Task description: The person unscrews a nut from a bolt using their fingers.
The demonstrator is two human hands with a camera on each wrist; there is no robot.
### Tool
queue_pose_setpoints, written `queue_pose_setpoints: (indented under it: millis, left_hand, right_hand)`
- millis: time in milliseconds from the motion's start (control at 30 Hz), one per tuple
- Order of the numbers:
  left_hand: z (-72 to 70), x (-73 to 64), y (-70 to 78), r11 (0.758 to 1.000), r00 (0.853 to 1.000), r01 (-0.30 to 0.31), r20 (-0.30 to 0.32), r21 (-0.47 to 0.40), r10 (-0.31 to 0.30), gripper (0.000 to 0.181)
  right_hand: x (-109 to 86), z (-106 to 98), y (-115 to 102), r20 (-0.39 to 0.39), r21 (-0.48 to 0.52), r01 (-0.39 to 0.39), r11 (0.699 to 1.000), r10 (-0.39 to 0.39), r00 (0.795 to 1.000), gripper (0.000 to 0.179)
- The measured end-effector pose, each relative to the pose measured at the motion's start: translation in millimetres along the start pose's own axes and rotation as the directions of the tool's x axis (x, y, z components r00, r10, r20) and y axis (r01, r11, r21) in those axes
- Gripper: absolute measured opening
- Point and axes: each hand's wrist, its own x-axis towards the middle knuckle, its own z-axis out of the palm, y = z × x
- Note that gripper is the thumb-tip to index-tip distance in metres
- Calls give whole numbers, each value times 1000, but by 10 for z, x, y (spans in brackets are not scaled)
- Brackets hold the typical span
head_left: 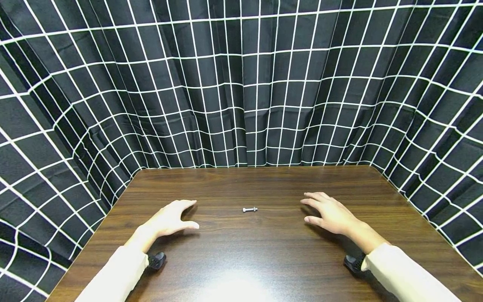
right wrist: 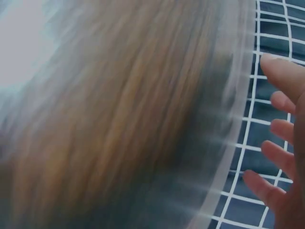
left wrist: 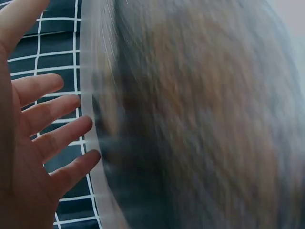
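A small silver bolt [head_left: 250,209] lies on its side on the wooden table, between the two hands and apart from both. What looks like a nut sits near its right end. My left hand [head_left: 170,219] is to the left of the bolt, thumb and fingers spread apart, holding nothing. To the right of the bolt, my right hand [head_left: 329,213] reaches over the table with relaxed fingers and an empty grasp. Both wrist views show spread fingers, the left hand [left wrist: 47,129] and the right hand [right wrist: 281,143]; the bolt cannot be made out in either.
The dark brown wooden table [head_left: 249,180] reflects a bright glare near its front edge. A black curtain with white grid lines [head_left: 249,92] hangs behind it and along both sides. Dark wrist-worn devices sit under the left cuff [head_left: 157,260] and the right cuff [head_left: 354,264].
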Motion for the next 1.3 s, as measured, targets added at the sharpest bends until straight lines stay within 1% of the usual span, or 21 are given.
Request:
queue_pose_setpoints:
  millis: [133,300,400,567,733,833,900,1067,1233,1300]
  left_hand:
    - [34,68,67,998,999,-42,-15,-48,41,83]
    - [88,218,202,992,997,-78,-22,-103,76,79]
    - [132,298,270,985,996,-91,-27,-146,88,74]
    - [196,400,363,972,997,-77,-12,-224,76,66]
    - [245,476,448,963,998,-56,-23,-264,51,57]
    - [279,519,491,957,998,-54,-34,-284,46,53]
    - [306,553,515,952,998,-64,-47,-298,52,51]
    - [356,626,601,942,995,-81,-73,-325,61,46]
    - [426,684,649,937,996,-64,-75,-342,41,41]
    - [455,701,654,935,995,-65,-90,-347,36,39]
  right_hand:
    - [64,33,-31,6,22,-18,1000,18,1000,45]
    - [88,51,-34,-2,19,-37,999,37,999,41]
    - [104,64,-49,-13,15,-22,1000,22,1000,39]
    - [158,99,-98,-32,-4,17,1000,-17,999,36]
    - [264,153,-183,-2,22,-7,1000,7,1000,35]
    - [338,189,-247,14,38,-24,999,23,1000,34]
    - [385,209,-290,17,50,-34,998,34,999,34]
    - [480,240,-390,17,66,-40,997,39,999,33]
    - [553,256,-465,31,99,-42,994,39,999,32]
    - [574,264,-483,32,107,-40,993,36,999,31]
